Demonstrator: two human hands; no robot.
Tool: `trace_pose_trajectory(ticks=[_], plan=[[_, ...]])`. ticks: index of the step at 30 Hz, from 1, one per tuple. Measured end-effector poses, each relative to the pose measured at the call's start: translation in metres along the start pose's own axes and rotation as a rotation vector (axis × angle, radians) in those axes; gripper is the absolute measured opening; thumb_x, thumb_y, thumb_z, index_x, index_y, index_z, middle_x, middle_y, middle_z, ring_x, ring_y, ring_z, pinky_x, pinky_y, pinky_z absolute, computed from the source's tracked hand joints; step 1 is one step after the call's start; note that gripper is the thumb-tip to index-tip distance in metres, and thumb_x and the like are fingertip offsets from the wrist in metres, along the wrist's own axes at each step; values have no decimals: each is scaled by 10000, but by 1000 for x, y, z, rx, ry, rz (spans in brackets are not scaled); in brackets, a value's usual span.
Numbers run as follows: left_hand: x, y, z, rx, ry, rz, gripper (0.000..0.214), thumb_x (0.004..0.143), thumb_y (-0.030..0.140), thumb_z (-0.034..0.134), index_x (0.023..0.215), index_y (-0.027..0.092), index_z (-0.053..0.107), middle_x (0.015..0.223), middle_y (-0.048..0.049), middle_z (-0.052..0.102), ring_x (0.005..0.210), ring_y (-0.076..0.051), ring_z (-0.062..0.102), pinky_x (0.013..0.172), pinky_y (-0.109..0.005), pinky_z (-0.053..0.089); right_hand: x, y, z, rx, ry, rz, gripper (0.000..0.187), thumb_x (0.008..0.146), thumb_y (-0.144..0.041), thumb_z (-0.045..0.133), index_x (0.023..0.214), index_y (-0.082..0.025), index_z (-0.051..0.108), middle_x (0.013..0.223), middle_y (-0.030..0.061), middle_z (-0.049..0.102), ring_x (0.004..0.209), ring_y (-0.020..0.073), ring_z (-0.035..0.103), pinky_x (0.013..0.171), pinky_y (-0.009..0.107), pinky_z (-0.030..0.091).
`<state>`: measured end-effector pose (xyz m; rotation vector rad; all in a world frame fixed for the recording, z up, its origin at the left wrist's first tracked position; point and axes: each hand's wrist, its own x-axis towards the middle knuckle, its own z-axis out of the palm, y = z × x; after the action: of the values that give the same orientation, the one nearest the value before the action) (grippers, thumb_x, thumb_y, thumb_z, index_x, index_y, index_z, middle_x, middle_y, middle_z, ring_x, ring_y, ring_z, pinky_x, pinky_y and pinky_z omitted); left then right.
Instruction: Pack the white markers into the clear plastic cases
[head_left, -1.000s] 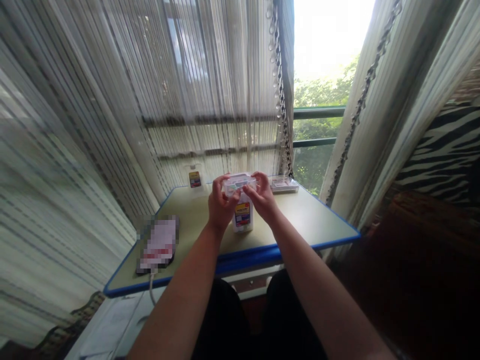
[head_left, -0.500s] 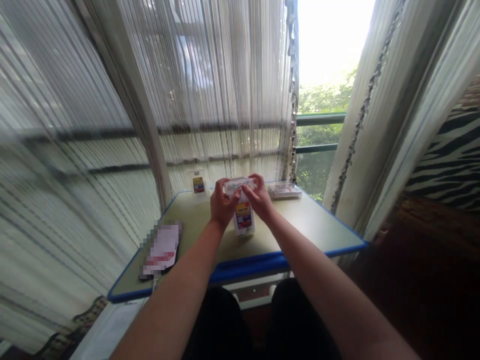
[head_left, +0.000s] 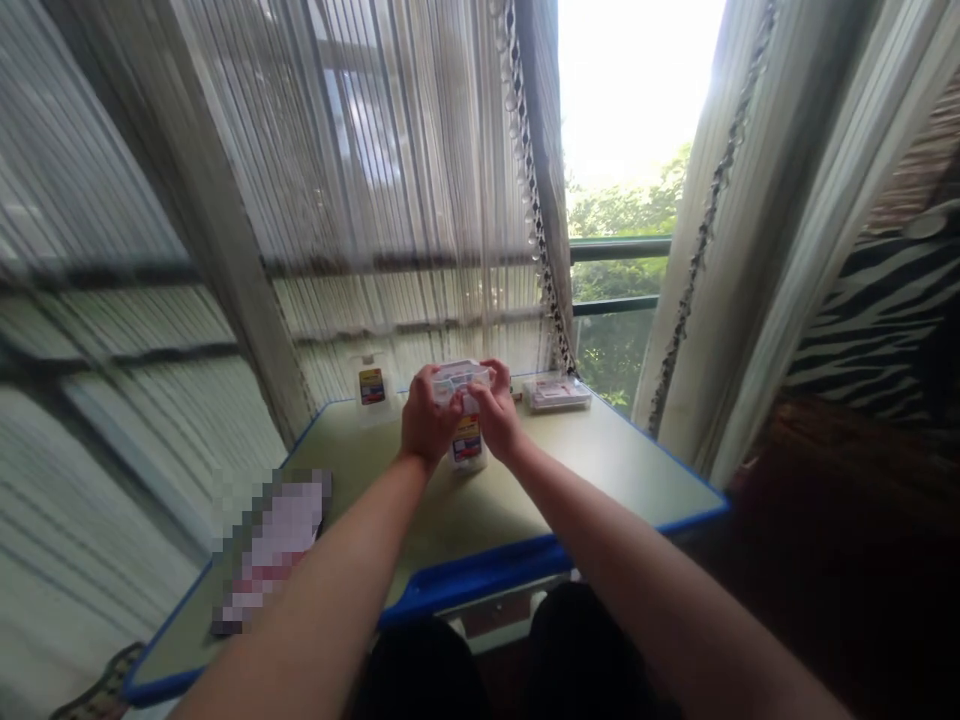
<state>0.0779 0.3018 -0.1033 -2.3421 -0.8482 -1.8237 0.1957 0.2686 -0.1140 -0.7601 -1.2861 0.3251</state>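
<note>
Both of my hands grip a clear plastic case (head_left: 469,462) above the middle of the table. It has a yellow, red and blue label on its lower front. My left hand (head_left: 427,415) is wrapped round the left side of its whitish upper part (head_left: 459,375), and my right hand (head_left: 498,405) holds the right side. Both thumbs press at the front near the middle. What lies inside the case is too blurred to tell. Behind my left hand, another clear package (head_left: 373,388) with a similar label stands upright at the table's far edge.
A flat clear box (head_left: 557,393) lies at the back right of the blue-edged table (head_left: 600,470). On the left lies a phone-like slab (head_left: 281,535), partly pixelated. Striped string curtains (head_left: 420,180) hang just behind the table.
The upper part of the case now shows more of its top and looks tilted open, though blur makes this uncertain. Both hands keep their hold. The view has shifted a little.
</note>
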Motion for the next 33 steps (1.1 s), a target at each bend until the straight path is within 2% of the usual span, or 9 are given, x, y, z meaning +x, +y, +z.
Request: trace_pose_trajectory(ticks=[3,6,9,11,14,17,23,28,33], plan=[[2,5,6,8,-33,-68,470,810,430,516,1198,184,414,1065,-115,636,869,-229,654,714,-340,531,4,2,-8,-62,39,-32,352,868,-388,478,1194,-288,390,1054,26,540,915,176,560,804,316,484],[4,11,9,25,-50,-124,502,782,456,570,1188,202,419,1010,-90,661,796,-221,668,660,-314,525,6,2,-30,-199,-57,-100,359,910,-371,425,1257,-295,374,1128,45,566,950,202,585,822,365,496],[7,12,12,-4,-84,-120,509,779,472,572,1185,206,417,969,-80,672,762,-216,673,643,-310,525,10,9,-71,-532,-212,-219,421,901,-362,463,1305,-264,398,1314,100,515,1109,264,552,920,449,458],[8,9,15,-37,-104,-113,542,777,483,572,1209,204,402,963,-80,675,762,-221,678,643,-319,530,15,20,-103,-842,-351,-266,389,893,-320,473,1270,-227,487,1410,113,460,1267,299,446,1051,487,344],[5,2,23,-52,-157,-124,719,733,497,631,1313,197,330,935,-78,687,753,-246,687,625,-335,535,21,42,-145,-1209,-400,-80,437,893,-280,466,1309,-151,499,1459,152,416,1367,311,332,1135,493,201],[-2,-2,33,-67,-230,-126,934,729,501,655,1441,162,155,868,-73,703,715,-256,691,603,-335,532,21,57,-167,-1332,-451,141,465,911,-389,447,1320,-179,507,1428,126,468,1344,292,371,1113,481,240],[2,-1,54,-203,-246,-120,902,833,503,555,1481,156,33,930,-74,710,802,-221,690,686,-331,543,21,48,-161,-1360,-484,208,456,850,-402,465,1260,-222,553,1304,86,568,1175,269,496,982,425,352],[42,3,88,-359,-143,-120,846,859,529,512,1479,206,36,1043,-99,677,889,-218,680,755,-330,537,22,34,-151,-1370,-466,292,432,802,-312,477,1217,-235,572,1221,80,607,1111,273,513,910,406,359],[89,-10,141,-458,-24,-333,961,740,497,690,1458,255,99,1078,-100,625,838,-217,676,692,-313,539,24,34,-148,-1356,-412,328,347,783,-194,471,1107,-200,596,1165,95,626,1072,235,540,863,343,369]])
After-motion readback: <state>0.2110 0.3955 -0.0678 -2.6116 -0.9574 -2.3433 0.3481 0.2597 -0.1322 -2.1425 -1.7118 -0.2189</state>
